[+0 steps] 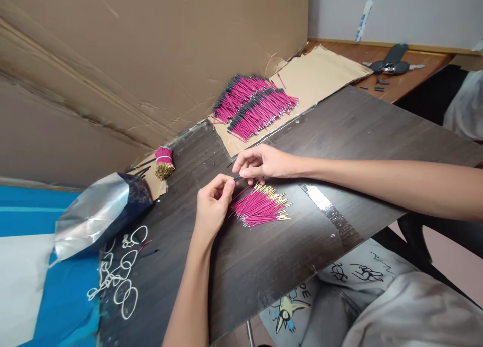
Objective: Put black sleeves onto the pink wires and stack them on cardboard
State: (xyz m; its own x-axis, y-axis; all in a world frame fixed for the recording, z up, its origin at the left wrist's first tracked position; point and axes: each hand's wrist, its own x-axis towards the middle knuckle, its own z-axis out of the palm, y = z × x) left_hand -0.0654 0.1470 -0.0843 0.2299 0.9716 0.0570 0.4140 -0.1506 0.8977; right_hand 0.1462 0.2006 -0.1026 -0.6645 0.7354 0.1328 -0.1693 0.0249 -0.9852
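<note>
My left hand point(216, 201) is closed in a pinch, thumb against forefinger, on one end of a short black sleeve point(237, 178). The fingertips of my right hand point(258, 164) meet the sleeve's other end, also pinched. Whether a wire sits inside it is hidden by the fingers. Right below both hands, a loose pile of short magenta wires point(254, 206) with gold-coloured tips lies on the dark tabletop point(260, 271).
Magenta wires with black sleeves point(260, 105) lie in rows on a cardboard sheet point(324, 77). Left are a banded wire bundle point(164, 163), a silver bag point(92, 216) and white rubber bands point(128, 271). A black-handled tool point(392, 62) lies far right. Cardboard walls point(158, 50) stand behind.
</note>
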